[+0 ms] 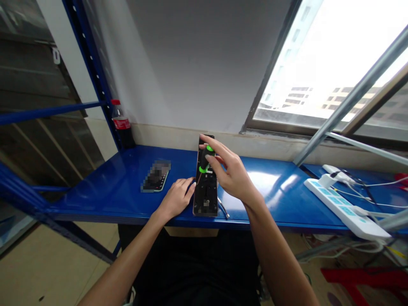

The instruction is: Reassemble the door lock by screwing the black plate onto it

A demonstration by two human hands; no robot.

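Note:
A long, flat black device [205, 199] with a pale edge lies lengthwise on the blue tabletop in front of me; its exact kind is not clear. Over its upper half, my right hand [228, 168] grips a screwdriver [208, 159] with a black handle and bright green bands. The shaft points down toward the device, and its tip is hard to make out. Against the device's left edge rests my left hand [178, 197], fingers stretched out and nothing held in them. A thin metal tool [224, 208] lies along the device's right side.
To the left lies a phone [156, 176], partly blurred out. A cola bottle [123, 127] with a red cap stands by the wall. On the right is a white power strip [344, 208] with plugs and cables. A slanted metal bar [350, 97] crosses before the window.

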